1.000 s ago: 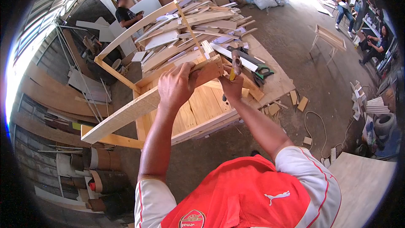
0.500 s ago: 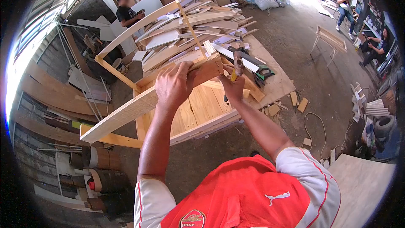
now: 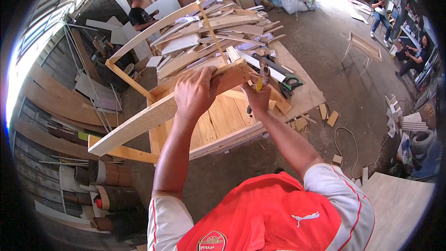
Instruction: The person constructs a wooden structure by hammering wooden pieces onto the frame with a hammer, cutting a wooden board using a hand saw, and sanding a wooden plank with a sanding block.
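Observation:
My left hand (image 3: 195, 94) grips a long pale board (image 3: 134, 129) near its right end, with the fingers over the top edge. The board lies across the uprights of a wooden frame with a slatted panel (image 3: 213, 123). My right hand (image 3: 257, 98) is closed round a hammer (image 3: 264, 75) with a yellow part on its handle. The hammer's metal head points up, just right of the board's end. Part of the handle is hidden by my fingers.
Behind the frame, a heap of wood strips (image 3: 186, 42) covers a worktable (image 3: 304, 93). A green-handled saw (image 3: 291, 82) lies right of the hammer. A person (image 3: 139, 16) stands beyond the heap; two people sit at the far right. Offcuts (image 3: 332, 116) and a cord lie on the floor.
The hammer and my right hand have shifted very slightly right. The board's near end has risen a little in view, and my left hand still holds it.

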Demonstrator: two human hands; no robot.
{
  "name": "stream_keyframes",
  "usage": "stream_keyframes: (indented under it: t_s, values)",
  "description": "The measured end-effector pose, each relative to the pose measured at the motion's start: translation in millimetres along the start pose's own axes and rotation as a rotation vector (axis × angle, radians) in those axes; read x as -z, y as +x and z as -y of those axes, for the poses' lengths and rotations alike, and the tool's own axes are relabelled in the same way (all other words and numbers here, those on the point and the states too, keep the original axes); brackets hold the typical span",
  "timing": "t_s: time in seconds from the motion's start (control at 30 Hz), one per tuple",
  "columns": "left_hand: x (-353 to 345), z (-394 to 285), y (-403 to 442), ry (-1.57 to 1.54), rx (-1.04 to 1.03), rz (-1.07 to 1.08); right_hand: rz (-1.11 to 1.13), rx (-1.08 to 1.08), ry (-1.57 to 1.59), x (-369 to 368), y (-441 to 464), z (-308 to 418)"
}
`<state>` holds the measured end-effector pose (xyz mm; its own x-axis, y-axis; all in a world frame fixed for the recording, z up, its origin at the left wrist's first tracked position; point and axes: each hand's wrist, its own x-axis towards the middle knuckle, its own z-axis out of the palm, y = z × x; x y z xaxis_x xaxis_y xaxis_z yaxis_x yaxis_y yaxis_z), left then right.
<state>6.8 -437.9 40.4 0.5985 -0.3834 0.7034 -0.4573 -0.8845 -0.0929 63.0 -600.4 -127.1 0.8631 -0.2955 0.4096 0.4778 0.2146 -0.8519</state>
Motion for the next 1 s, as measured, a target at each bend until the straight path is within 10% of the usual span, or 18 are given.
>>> stream_keyframes:
  t_s: [0.73, 1.0]
  values:
    - [0.5, 1.2, -1.6, 0.041, 0.001, 0.041, -0.001, -0.051, -0.075, 3.3, 2.6, 3.9]
    - [-0.4, 1.2, -2.3, 0.068, -0.037, 0.002, 0.111, -0.104, 0.367, 25.8, 10.8, 33.5]
